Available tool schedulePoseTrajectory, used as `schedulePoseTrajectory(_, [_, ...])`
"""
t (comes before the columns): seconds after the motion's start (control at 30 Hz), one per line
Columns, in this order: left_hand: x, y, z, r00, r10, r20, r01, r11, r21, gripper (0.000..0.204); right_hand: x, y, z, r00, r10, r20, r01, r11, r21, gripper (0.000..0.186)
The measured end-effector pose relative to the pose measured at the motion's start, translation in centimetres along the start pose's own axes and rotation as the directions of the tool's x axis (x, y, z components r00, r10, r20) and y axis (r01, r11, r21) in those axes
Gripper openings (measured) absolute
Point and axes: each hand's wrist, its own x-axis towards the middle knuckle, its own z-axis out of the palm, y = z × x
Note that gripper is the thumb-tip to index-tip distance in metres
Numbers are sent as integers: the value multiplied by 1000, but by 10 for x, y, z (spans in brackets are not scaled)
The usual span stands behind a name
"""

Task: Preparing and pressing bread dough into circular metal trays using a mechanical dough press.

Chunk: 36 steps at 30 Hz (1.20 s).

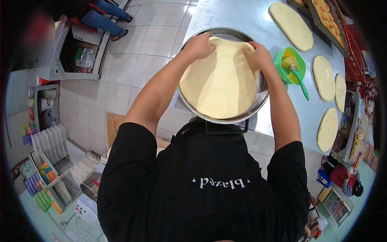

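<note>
A large sheet of pale yellow dough (219, 86) lies in a round metal pan (263, 94), covering most of its bottom. At the pan's far left, my left hand (200, 46) grips the dough's edge, its fingers curled under and partly hidden. My right hand (259, 55) pinches the far right edge of the same dough, which bunches into folds between both hands. Bare pan shows along the far rim and at the right side. Close to my right hand stands a green bowl (278, 60) with yellow contents and a green-handled brush (299, 78) resting in it.
Several flattened dough pieces (292, 26) lie on the metal table (225, 14) to the right. Trays of topped bread (328, 20) sit at the far right corner. Tiled floor (121, 68) spreads to the left, where another person's legs (107, 18) show beside a cabinet (80, 52).
</note>
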Motion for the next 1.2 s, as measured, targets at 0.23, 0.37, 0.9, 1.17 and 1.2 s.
schedulePoseTrajectory(0.23, [-39, 28, 31, 926, 325, -194, -216, 874, 435, 66, -48, 14, 16, 920, -258, -293, 223, 963, -148, 52])
schedulePoseTrajectory(0.37, [-37, 25, 63, 927, 279, -250, -156, 895, 417, 77, -72, 12, 39, 917, -302, -262, 226, 932, -281, 53])
schedulePoseTrajectory(0.9, [-13, 36, 61, 873, 485, -46, -431, 814, 390, 73, -10, 46, 18, 916, -402, -13, 400, 913, -85, 52])
schedulePoseTrajectory(1.17, [2, 33, 58, 873, 471, -123, -352, 786, 509, 74, -4, -9, 51, 948, -293, -126, 282, 955, -92, 62])
schedulePoseTrajectory(1.2, [11, 26, 60, 841, 536, -70, -437, 751, 495, 74, -4, -9, 53, 947, -296, -122, 287, 954, -89, 62])
